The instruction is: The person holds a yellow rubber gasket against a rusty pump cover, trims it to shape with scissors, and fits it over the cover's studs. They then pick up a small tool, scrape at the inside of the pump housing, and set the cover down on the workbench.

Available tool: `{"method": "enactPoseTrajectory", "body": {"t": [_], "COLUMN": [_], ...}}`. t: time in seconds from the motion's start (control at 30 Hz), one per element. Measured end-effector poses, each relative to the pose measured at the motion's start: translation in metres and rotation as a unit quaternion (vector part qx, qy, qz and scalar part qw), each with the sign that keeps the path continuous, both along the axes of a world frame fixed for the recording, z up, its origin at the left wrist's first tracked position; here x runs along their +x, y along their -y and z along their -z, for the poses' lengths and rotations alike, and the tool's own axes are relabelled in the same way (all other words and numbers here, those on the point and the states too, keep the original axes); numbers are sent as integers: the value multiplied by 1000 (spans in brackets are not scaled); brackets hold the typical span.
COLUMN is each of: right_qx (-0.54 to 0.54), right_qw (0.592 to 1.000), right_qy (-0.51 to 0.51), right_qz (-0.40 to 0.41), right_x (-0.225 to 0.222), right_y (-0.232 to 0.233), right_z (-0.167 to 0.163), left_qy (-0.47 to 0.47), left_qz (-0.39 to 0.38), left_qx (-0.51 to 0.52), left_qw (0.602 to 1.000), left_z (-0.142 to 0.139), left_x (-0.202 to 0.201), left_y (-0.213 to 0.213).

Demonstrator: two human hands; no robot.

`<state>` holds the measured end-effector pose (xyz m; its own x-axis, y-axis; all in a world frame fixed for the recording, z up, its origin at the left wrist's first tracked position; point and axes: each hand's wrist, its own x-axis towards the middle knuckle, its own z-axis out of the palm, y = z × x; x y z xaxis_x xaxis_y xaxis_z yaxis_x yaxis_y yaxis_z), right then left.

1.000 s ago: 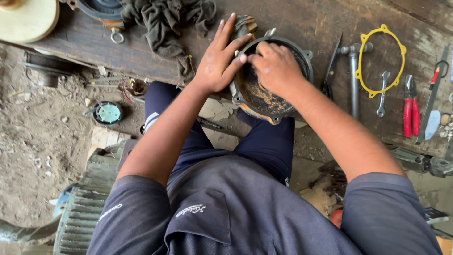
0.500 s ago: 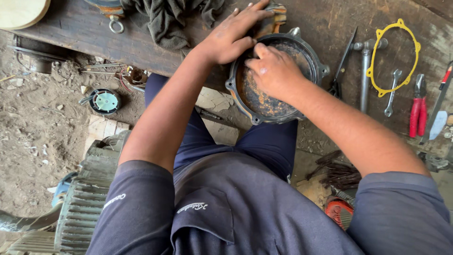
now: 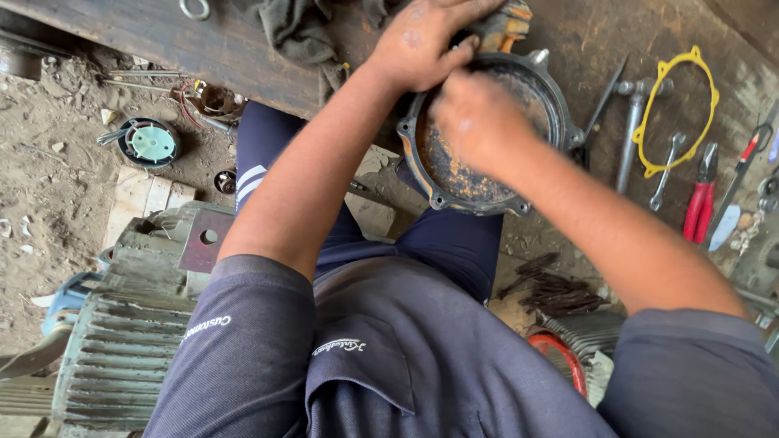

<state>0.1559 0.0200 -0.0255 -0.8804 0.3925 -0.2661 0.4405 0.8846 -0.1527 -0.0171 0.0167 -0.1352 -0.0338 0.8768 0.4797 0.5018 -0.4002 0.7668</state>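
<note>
Rust coats the round motor end cover (image 3: 487, 138) tilted at the workbench (image 3: 203, 49) edge. Your left hand (image 3: 426, 40) grips its far rim; your right hand (image 3: 475, 113) (blurred) presses inside, its grasp unclear. It looks heavy and rigid, so hold it by the lugged rim.

The round metal cover (image 3: 487, 138) at the surface's (image 3: 162, 49) near edge looks cast, matt and rust-crusted inside. The surface is rough, stained wood; the rag (image 3: 300, 32) on it is dull cloth.
</note>
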Motion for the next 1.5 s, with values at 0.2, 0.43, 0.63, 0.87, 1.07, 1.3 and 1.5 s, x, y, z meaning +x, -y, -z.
{"method": "enactPoseTrajectory", "body": {"t": [0.2, 0.43, 0.63, 0.87, 1.07, 1.3, 1.5], "right_qx": [104, 71, 87, 59, 85, -53, 84], "right_qw": [991, 991, 990, 995, 990, 990, 940], "right_qy": [10, -51, 5, -32, 27, -125, -308], "right_qz": [-86, -97, -114, -80, -111, -25, 118], "right_x": [0, 6, 13, 4, 4, 51, 89], "right_y": [1, -4, -6, -2, 3, 2, 21], "right_z": [-7, -5, 5, -14, -21, -38, -24], "left_qy": [9, -3, -7, -10, -25, -22, -2], "left_qz": [-10, 5, 5, 1, -10, -1, 26], "left_qx": [10, 23, 0, -8, -7, -16, -34], "left_qw": [1000, 1000, 1000, 1000, 1000, 1000, 999], "left_z": [-2, -2, -2, -1, 1, -4, -10], "left_x": [3, 1, 2, 2, 3, -1, -10], "left_y": [3, -3, -3, -4, -3, -2, -1]}}
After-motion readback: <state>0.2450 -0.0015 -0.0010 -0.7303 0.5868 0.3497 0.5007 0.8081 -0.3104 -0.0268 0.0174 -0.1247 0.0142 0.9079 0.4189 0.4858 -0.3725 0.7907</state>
